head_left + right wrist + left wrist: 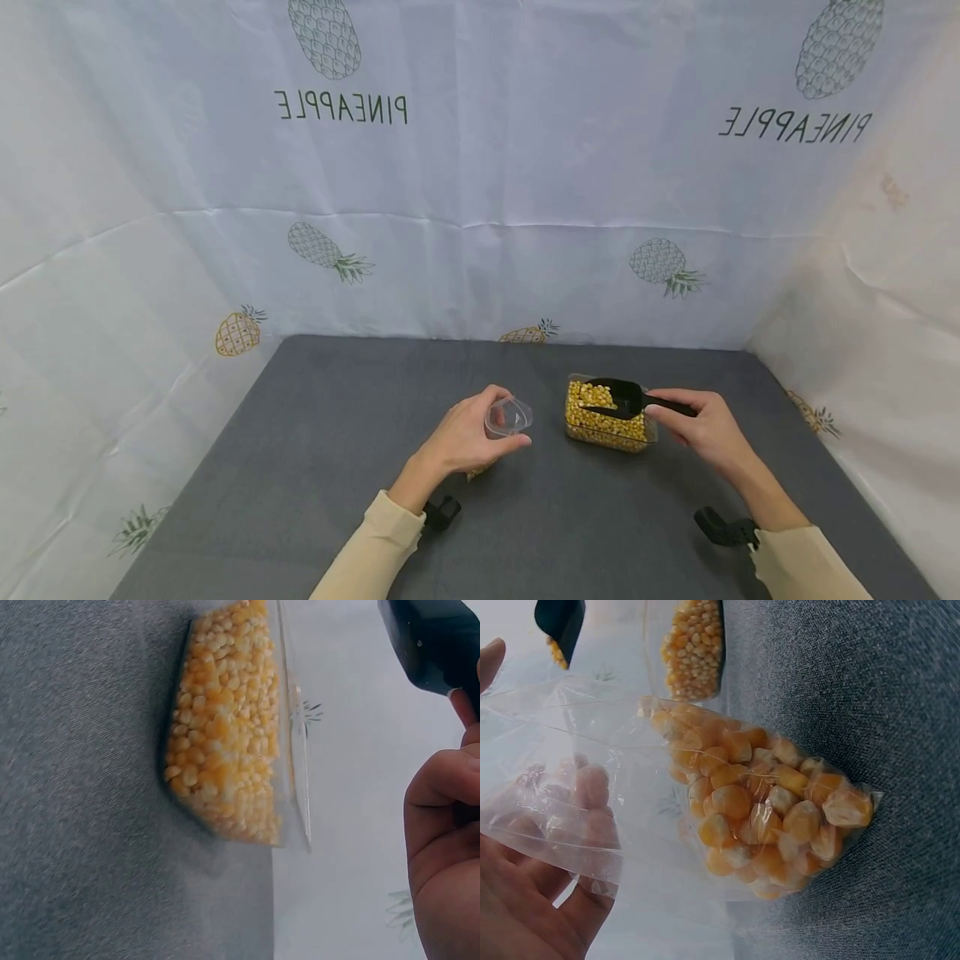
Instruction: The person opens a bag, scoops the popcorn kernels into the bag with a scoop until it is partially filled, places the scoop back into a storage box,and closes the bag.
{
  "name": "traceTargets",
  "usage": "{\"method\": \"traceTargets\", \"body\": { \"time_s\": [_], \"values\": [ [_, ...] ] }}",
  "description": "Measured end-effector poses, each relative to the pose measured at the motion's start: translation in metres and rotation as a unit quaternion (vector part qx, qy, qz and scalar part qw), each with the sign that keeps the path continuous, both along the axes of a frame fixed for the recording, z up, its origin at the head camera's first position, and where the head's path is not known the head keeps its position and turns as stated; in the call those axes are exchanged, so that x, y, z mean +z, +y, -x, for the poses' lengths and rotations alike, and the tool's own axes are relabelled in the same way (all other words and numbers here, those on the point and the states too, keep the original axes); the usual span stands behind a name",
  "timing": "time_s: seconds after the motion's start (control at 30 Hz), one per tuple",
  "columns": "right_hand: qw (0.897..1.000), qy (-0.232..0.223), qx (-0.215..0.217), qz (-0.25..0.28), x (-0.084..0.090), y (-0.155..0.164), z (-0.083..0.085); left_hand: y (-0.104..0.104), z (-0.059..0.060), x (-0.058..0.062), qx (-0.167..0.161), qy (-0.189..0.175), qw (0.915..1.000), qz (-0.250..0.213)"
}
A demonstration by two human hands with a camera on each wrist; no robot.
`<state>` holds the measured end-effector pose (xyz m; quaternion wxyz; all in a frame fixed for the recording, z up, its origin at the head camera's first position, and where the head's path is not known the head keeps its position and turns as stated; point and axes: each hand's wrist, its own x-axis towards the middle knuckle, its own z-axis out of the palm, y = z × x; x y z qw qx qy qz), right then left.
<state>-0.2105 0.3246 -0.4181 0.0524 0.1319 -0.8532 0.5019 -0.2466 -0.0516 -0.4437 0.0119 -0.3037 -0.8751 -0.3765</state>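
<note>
Left hand (467, 436) pinches the mouth of a clear plastic bag (705, 802), fingers curled round the film, its bottom corner already holding corn kernels (769, 817) and resting on the desk (300, 467). Right hand (705, 429) grips the handle of a black scoop (618, 396), poised over the clear tub of corn (607, 417) just beside the bag. The risk, as I judge it: the bag mouth is soft and narrow, so a loaded scoop tipped off-centre could scatter kernels across the desk, and a loosened pinch could let the opening collapse. The desk is covered in grey felt-like fabric; pale pineapple-print sheeting (480, 167) walls it in on three sides.
</note>
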Motion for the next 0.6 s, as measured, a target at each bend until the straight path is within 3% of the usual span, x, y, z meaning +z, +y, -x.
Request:
{"method": "traceTargets", "body": {
  "time_s": [0.33, 0.6],
  "values": [
    [1.0, -0.001, 0.021, 0.012, 0.008, -0.012, 0.004, 0.0, 0.0, 0.001, -0.002, -0.003, 1.0, 0.001],
    [0.997, -0.004, 0.067, 0.036, 0.019, -0.031, 0.004, 0.001, 0.0, -0.001, 0.001, -0.005, 1.0, 0.003]
  ]
}}
